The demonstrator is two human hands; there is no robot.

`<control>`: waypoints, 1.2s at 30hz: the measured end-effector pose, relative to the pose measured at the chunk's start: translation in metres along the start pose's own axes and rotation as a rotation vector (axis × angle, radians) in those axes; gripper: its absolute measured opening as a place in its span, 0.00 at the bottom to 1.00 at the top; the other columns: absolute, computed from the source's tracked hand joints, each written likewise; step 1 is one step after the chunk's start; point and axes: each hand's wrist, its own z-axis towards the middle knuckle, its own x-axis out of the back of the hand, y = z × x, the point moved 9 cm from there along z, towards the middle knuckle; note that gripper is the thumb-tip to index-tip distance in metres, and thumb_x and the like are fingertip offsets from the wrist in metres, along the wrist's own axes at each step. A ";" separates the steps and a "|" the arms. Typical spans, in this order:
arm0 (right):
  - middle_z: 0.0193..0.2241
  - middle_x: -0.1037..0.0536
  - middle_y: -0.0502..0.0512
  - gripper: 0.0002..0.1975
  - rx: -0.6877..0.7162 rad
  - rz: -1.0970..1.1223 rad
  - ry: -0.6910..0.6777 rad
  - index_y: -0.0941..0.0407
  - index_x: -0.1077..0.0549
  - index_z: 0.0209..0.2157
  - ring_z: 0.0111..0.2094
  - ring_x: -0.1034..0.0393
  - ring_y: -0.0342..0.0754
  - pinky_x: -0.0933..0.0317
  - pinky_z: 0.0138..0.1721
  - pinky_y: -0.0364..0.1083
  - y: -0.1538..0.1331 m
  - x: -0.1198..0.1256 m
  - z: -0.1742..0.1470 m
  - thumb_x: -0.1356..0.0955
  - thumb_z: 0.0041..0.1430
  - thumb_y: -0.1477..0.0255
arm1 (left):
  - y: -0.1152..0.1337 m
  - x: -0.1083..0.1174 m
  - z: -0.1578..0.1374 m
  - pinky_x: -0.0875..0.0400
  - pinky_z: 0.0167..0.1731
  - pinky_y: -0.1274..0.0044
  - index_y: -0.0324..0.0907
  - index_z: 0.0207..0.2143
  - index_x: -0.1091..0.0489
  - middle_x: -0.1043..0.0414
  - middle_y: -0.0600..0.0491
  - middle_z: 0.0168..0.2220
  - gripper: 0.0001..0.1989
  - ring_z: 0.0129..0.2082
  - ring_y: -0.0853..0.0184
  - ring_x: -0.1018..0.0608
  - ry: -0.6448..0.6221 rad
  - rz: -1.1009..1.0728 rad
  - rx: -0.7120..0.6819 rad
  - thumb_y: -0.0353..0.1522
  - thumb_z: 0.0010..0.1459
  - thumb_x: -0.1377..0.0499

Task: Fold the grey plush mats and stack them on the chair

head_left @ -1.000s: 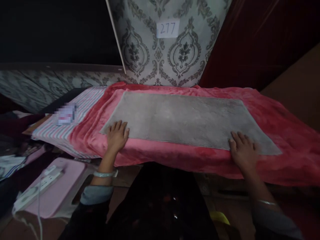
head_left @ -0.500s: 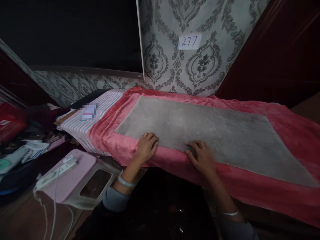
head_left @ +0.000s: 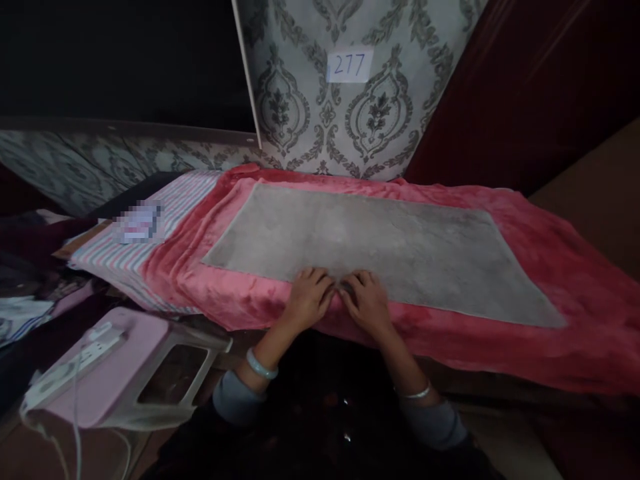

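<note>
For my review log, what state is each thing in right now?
Blanket, laid out, bunched toward the left
Towel, spread flat on the blanket
Left hand, fingers bent at the towel's near edge
Right hand, likewise, beside the left
Television, screen dark
Stool, upright
Power strip, lying on the stool

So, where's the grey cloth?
Centred in the head view, the grey cloth lies on the pinkish-red blanket, left hand and right hand at its near edge.
</note>
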 end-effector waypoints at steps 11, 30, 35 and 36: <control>0.41 0.25 0.59 0.15 -0.222 -0.121 0.120 0.54 0.25 0.44 0.45 0.34 0.56 0.40 0.48 0.54 0.108 0.103 -0.028 0.40 0.68 0.65 | -0.008 0.015 0.026 0.32 0.48 0.62 0.43 0.50 0.27 0.29 0.43 0.51 0.17 0.50 0.53 0.28 0.062 0.008 -0.002 0.37 0.61 0.44; 0.37 0.25 0.60 0.24 -0.347 -0.216 0.174 0.55 0.26 0.39 0.42 0.33 0.55 0.39 0.47 0.54 0.185 0.153 -0.083 0.47 0.71 0.58 | -0.051 0.018 0.024 0.32 0.42 0.63 0.44 0.42 0.24 0.25 0.45 0.45 0.16 0.43 0.53 0.26 0.107 0.159 0.048 0.41 0.61 0.47; 0.28 0.29 0.56 0.25 -0.344 -0.174 0.234 0.53 0.30 0.29 0.34 0.35 0.53 0.40 0.39 0.51 0.192 0.163 -0.100 0.46 0.71 0.56 | -0.062 0.031 0.009 0.30 0.42 0.68 0.45 0.34 0.26 0.24 0.50 0.36 0.14 0.39 0.59 0.24 0.180 -0.021 -0.028 0.41 0.64 0.48; 0.27 0.29 0.56 0.25 -0.343 -0.170 0.256 0.53 0.30 0.27 0.33 0.36 0.52 0.40 0.39 0.51 0.190 0.167 -0.098 0.46 0.71 0.56 | -0.065 0.037 0.010 0.30 0.41 0.69 0.45 0.33 0.27 0.25 0.50 0.35 0.14 0.38 0.60 0.24 0.202 -0.047 -0.020 0.41 0.64 0.49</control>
